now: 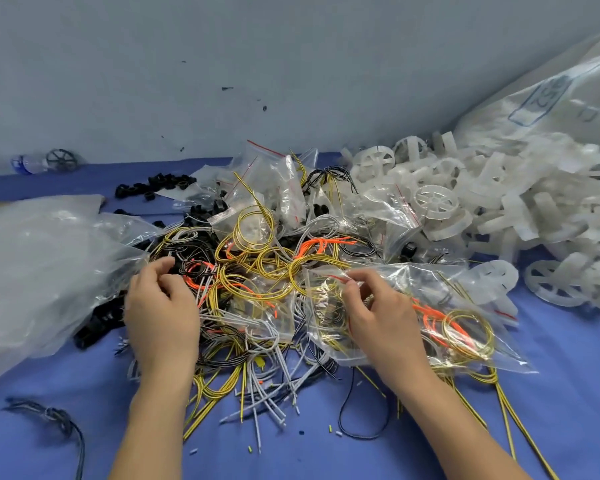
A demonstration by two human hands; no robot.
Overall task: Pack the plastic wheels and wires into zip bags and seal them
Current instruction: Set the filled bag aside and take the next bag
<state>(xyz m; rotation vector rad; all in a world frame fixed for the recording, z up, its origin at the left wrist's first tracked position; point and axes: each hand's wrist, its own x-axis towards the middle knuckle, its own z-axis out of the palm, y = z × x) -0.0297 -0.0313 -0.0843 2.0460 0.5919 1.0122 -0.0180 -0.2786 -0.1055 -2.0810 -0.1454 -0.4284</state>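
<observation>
Blue cloth covered the desk (551, 393), and across its middle sprawled a tangled heap of yellow-striped, orange, grey and black wires (257, 289). The right hand (378, 317) pinched the mouth of a clear plastic zip bag (430, 282) between thumb and curled fingers, lifting that edge slightly off the heap. This probably kept the opening accessible, while the rest of the bag lay flat toward the desk's right edge. Inside it sat coils of yellow and orange wire (468, 327); no wheel could be made out in it, and its mouth did not look sealed. The left hand (161, 306) hung over the left side of the heap with its fingers loosely curled down among the strands. It seemed placed to pick out the next coil for the bag, but whether it actually gripped a wire could not be told. White translucent spoked plastic wheels (437, 202) were heaped along the right edge, spilling from a large clear sack (551, 98) slumped in the far right corner, within the right hand's reach. Small empty zip bags with red strips (274, 181) were piled behind the wires toward the far edge. A big crumpled clear plastic bag (32, 271) lay at the left edge, with small black plastic rings (160, 185) scattered beyond it.
</observation>
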